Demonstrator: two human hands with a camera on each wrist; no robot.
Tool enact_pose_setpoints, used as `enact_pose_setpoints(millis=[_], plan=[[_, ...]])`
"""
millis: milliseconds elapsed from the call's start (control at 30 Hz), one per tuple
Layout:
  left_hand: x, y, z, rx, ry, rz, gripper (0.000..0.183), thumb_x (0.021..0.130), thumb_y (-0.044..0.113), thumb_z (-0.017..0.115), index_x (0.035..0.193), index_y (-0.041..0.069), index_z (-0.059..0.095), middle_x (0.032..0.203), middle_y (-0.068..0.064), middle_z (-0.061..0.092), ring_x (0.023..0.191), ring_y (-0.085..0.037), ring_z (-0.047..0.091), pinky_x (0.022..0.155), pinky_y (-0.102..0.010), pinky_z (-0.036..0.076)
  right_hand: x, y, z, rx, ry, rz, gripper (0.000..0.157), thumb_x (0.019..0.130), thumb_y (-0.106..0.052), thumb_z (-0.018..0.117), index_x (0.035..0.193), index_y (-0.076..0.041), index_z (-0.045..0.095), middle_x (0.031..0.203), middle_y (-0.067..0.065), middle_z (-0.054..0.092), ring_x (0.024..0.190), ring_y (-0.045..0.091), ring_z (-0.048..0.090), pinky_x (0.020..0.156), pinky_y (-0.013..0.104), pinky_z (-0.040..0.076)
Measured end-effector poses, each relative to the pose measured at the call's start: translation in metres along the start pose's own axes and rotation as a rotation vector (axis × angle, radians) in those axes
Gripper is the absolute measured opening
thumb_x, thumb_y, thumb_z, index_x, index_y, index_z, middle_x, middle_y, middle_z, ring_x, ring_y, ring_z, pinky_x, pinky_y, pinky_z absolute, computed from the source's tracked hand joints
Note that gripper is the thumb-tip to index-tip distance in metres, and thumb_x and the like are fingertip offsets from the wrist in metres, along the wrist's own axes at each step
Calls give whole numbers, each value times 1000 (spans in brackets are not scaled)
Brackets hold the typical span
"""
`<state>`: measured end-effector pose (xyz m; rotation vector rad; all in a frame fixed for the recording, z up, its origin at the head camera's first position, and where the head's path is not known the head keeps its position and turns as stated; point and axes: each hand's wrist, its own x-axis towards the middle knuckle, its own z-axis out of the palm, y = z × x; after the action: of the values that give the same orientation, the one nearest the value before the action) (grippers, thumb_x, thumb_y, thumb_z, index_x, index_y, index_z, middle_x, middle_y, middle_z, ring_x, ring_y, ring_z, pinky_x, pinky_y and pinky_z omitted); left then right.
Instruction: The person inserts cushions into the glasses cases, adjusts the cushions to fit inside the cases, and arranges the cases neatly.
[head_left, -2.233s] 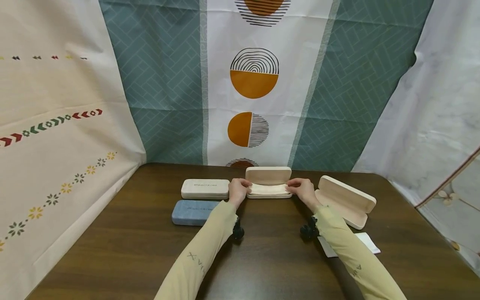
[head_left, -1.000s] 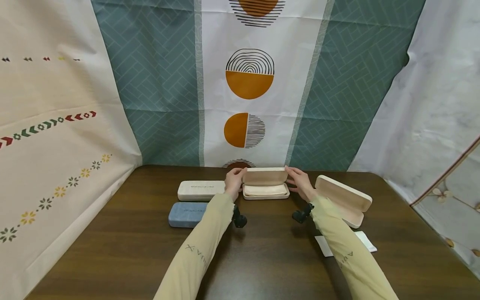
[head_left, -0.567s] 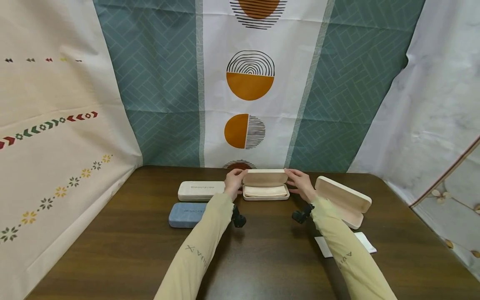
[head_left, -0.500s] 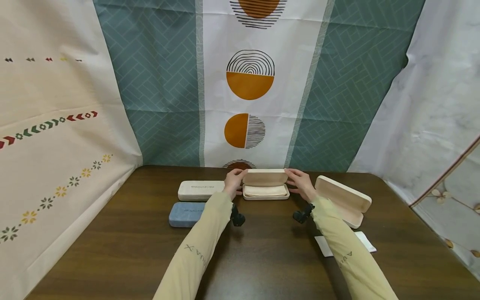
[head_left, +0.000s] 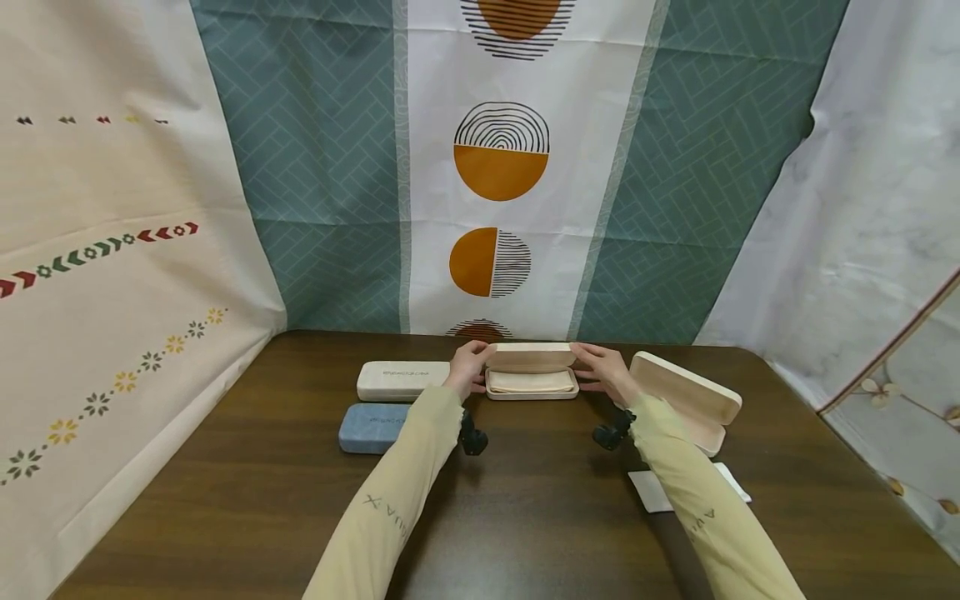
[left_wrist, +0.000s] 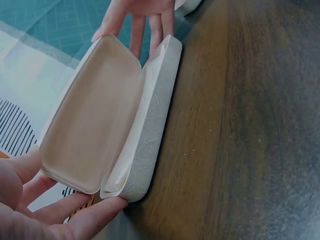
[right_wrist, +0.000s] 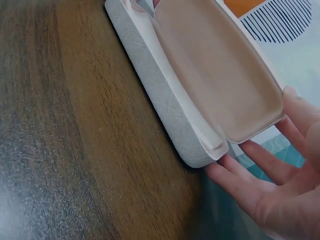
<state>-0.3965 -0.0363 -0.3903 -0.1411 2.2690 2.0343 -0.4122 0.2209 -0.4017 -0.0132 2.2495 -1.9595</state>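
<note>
A cream glasses case point(head_left: 491, 395) stands raised-lidded at the back middle of the table, a folded pale cloth point(head_left: 531, 382) lying in its base. My left hand point(head_left: 467, 367) grips the left end of the lid point(head_left: 529, 358), thumb on the lid's edge and fingers reaching down to the base. At the opposite end my right hand point(head_left: 606, 372) holds the lid the same way; in the right wrist view, fingertips point(right_wrist: 215, 171) touch the base's end. The left wrist view shows the lid's smooth beige lining point(left_wrist: 92, 115), leaning over the base.
Left of my left hand lie a closed off-white case point(head_left: 397, 380) and, nearer, a closed blue case point(head_left: 371, 428), partly behind my sleeve. To the right stands another cream case point(head_left: 686, 392), open and angled. A white folded cloth point(head_left: 651, 492) lies partly under my right forearm.
Both hands have left the cloth's ends and taken the lid's two ends. Since then the lid has tipped slightly forward and down.
</note>
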Motion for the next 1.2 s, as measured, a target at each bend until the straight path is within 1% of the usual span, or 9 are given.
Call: enact_pose_setpoints(millis=[200,367,500,633,833,1000,1067,1100,1200], plan=[[-3,-8,1,-26,7,62,37,91,29,56,119,6,54,119,-16,50,93,-39,54,61,-42,51,-7,2,-1,26,-34,-19,63,90,-33,57,139,-3,33,138,23,30,116,39,40,84,46,42],[-7,-12,2,-58,13,96,33,91,26,57,115,4,55,117,-16,50,94,-38,53,64,-42,51,-8,6,-2,38,-34,-44,59,91,-30,56,138,-1,34,138,23,30,116,39,40,86,46,41],[-7,-14,1,-77,13,105,31,90,24,58,113,4,56,114,-16,51,94,-40,52,66,-44,50,-7,8,0,41,-24,-65,58,91,-29,56,137,-1,36,135,25,34,115,39,41,85,45,42],[-6,-14,0,-73,8,103,29,90,23,58,111,4,56,113,-15,51,94,-40,52,68,-44,50,-8,10,1,47,-16,-87,55,91,-28,56,135,0,38,132,26,37,115,38,42,85,44,42],[-8,-15,1,-72,16,86,23,90,20,58,106,4,57,108,-14,52,92,-39,53,69,-45,49,-11,13,2,42,-30,-125,49,92,-23,54,132,3,41,129,27,40,114,39,42,85,46,41],[-10,-15,4,-69,28,103,20,91,18,57,105,4,57,103,-12,54,93,-39,52,70,-44,49,-12,14,1,24,-37,-153,48,93,-21,53,131,5,40,128,27,40,115,40,40,84,46,42],[-10,-15,6,-53,38,118,18,91,17,56,104,4,57,102,-11,55,87,-33,52,69,-44,48,-12,14,1,18,-41,-160,48,93,-20,53,131,6,40,128,28,39,115,41,40,84,46,42],[-7,-18,6,-54,34,155,16,91,19,57,101,7,57,98,-9,56,81,-27,53,64,-42,49,-12,13,1,15,-41,-161,48,93,-20,53,131,6,39,128,28,39,115,40,40,84,46,42],[-7,-18,7,-33,42,179,13,91,19,57,97,8,57,95,-8,56,68,-18,43,61,-39,48,-11,12,1,-2,-38,-166,47,94,-19,51,130,8,38,128,29,39,114,41,41,84,46,42]])
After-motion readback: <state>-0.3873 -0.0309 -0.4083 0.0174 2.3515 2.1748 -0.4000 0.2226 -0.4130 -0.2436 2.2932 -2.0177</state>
